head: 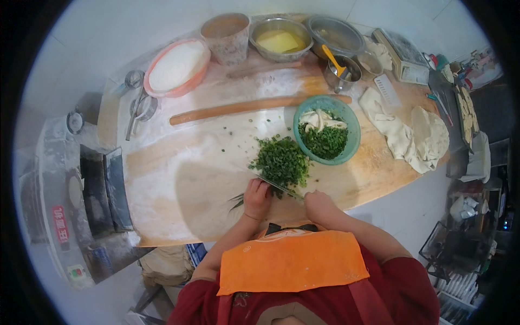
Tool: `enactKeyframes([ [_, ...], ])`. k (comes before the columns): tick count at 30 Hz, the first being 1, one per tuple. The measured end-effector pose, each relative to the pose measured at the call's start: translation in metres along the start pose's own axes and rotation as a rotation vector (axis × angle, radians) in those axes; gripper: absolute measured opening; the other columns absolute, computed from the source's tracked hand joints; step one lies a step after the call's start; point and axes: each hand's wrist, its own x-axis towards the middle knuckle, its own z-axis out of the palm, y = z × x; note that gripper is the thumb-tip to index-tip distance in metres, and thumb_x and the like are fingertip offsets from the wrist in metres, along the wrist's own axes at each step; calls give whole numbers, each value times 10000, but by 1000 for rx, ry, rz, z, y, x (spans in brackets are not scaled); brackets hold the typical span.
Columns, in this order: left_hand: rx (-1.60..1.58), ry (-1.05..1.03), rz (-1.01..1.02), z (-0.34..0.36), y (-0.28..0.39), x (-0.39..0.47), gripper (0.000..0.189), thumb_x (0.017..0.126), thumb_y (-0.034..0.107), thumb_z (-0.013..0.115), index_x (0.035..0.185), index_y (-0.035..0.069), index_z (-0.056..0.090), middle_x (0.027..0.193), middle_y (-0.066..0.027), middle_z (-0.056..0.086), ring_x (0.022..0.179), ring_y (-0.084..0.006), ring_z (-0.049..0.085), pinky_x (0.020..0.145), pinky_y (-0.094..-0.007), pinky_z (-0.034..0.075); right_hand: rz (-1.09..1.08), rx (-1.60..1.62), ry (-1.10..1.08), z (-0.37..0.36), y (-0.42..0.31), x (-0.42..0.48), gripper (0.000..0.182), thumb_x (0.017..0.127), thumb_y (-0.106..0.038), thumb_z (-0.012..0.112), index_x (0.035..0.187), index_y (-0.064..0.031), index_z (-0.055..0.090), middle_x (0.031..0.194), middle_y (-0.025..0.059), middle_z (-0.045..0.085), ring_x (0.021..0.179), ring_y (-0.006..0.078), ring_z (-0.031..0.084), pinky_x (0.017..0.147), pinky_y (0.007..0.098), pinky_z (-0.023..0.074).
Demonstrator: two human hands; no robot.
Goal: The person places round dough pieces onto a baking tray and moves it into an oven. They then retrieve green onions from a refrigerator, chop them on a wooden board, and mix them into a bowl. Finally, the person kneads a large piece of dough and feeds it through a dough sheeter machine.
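My right hand (321, 208) is closed around the handle of a knife, its blade (281, 187) slanting across the floury wooden board (195, 170). With bent fingers, my left hand (257, 201) presses on a bunch of green scallions close to the blade's left end; dark leaf tips (237, 200) stick out on its left. Just beyond the knife lies a heap of chopped scallions (282, 160). Touching or nearly touching the heap, a green plastic bowl (356, 136) holds more chopped greens and pale strips, perhaps dough.
A long wooden rolling pin (227, 110) lies behind the heap, partly behind the bowl. Pale dough (392, 134) spreads on the right. Along the back stand a pink basin (178, 95) of white flour, steel bowls (280, 55) and a scale (400, 53). A floury machine (67, 174) adjoins the board's left edge.
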Motion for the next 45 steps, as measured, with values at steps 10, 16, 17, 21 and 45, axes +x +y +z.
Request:
enactKeyframes([
  [10,23,-32,86,-9,1,-10,230,670,-58,631,892,-3,655,947,-125,611,908,-324,585,750,-382,509,36,51,55,31,5,6,100,756,-37,564,776,30,635,797,251,646,801,403,653,703,472,534],
  [16,-10,-15,-15,2,-8,-12,237,661,-54,633,889,7,636,933,-117,613,885,-317,585,718,-372,509,67,69,36,0,-11,-4,105,764,-41,560,775,31,635,799,259,645,784,406,650,695,474,531],
  [17,3,-11,2,0,-9,-13,237,661,-53,635,890,9,633,935,-116,614,885,-315,586,720,-371,509,69,60,37,1,-12,-7,100,764,-40,567,774,29,639,805,252,648,807,400,655,706,465,536],
  [21,104,17,138,-10,0,-12,222,667,-51,629,880,13,635,941,-114,616,890,-311,590,728,-373,511,-24,20,59,19,2,12,102,766,-45,572,776,22,649,804,246,651,791,393,659,698,463,542],
  [45,39,-76,55,-23,0,-28,185,692,-48,611,869,0,637,946,-119,620,904,-310,589,764,-383,510,-92,3,54,37,4,8,111,749,-54,574,760,25,652,803,241,648,787,400,649,704,471,533],
])
